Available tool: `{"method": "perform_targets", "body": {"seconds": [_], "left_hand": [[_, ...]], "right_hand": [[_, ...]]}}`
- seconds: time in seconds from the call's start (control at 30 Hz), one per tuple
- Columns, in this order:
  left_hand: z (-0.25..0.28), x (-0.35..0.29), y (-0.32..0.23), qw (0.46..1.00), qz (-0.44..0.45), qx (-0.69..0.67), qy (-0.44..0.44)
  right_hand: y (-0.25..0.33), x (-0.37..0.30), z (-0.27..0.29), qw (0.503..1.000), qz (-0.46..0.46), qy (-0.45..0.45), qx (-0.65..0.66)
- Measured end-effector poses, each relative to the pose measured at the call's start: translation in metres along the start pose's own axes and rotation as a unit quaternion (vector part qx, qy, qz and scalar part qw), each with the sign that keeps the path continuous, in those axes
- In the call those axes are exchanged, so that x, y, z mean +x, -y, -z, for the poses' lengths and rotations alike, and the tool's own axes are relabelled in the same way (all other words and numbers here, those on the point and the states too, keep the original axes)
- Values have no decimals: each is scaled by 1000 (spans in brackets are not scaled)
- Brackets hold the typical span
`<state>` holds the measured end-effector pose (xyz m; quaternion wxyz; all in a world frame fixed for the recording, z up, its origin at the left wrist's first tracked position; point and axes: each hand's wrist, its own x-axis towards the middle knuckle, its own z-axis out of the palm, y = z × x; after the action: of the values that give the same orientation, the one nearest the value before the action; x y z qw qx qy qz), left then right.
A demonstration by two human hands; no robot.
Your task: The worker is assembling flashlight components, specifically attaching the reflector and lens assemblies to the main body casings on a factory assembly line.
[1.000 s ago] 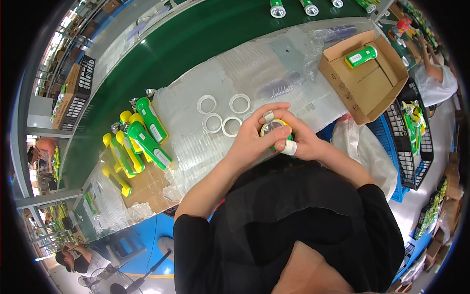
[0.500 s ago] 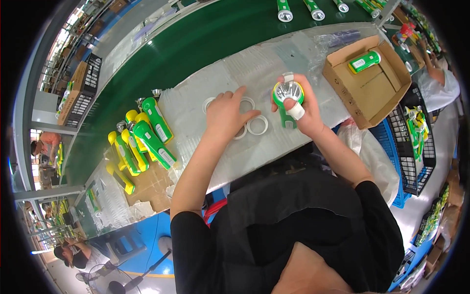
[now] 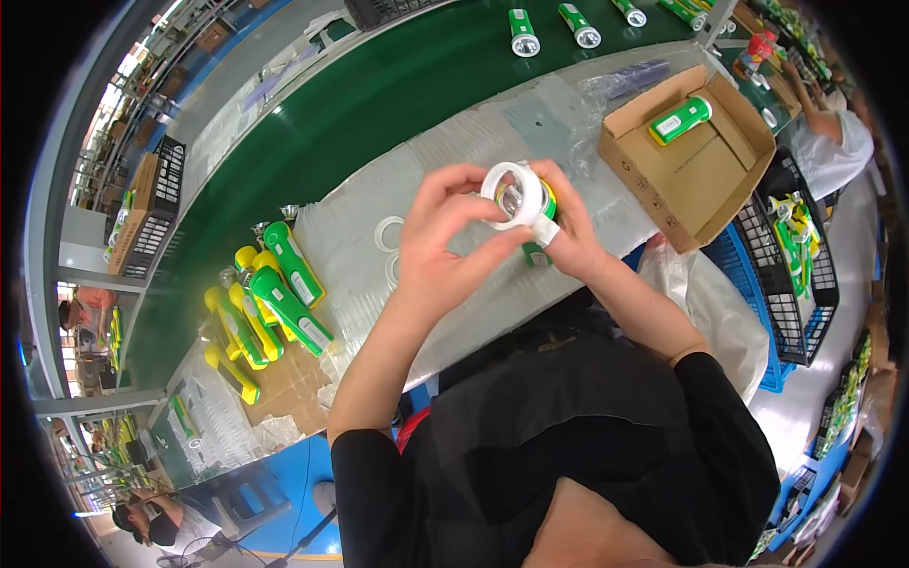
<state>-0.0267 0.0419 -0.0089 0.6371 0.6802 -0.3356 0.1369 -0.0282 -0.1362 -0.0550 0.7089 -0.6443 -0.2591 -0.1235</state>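
Observation:
My right hand (image 3: 566, 237) grips a green and yellow flashlight (image 3: 540, 220), head turned toward me. My left hand (image 3: 445, 241) pinches a white ring (image 3: 511, 194) against the flashlight's head. Both hands are raised above a clear plastic sheet (image 3: 454, 161) on the work table. Two more white rings (image 3: 388, 234) lie on that sheet just left of my left hand. A fingertip of my right hand is wrapped in white tape.
Several green and yellow flashlights (image 3: 270, 298) lie at the left. An open cardboard box (image 3: 696, 180) with one flashlight (image 3: 679, 119) stands at the right. A green conveyor belt (image 3: 398, 85) carries more flashlights (image 3: 523, 31). Black wire baskets (image 3: 795, 275) and a co-worker's arm (image 3: 824, 118) are at far right.
My left hand picked a white ring off the sheet and brought it to the flashlight head. My right hand swung the flashlight back toward the middle.

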Motion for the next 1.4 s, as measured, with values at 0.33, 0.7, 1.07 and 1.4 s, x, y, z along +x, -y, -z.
{"method": "perform_targets", "body": {"seconds": [0.33, 0.7, 1.07, 1.4], "left_hand": [[3, 7, 0, 972, -77, 210, 71], [-4, 22, -8, 962, -90, 218, 136], [-46, 19, 3, 979, 2, 138, 152], [-49, 17, 6, 983, -27, 130, 131]], "right_hand": [[-10, -6, 13, 995, -60, 39, 65], [37, 18, 69, 956, 101, 169, -216], [123, 60, 76, 837, -76, 372, -394], [126, 84, 73, 778, -53, 451, -434]]}}
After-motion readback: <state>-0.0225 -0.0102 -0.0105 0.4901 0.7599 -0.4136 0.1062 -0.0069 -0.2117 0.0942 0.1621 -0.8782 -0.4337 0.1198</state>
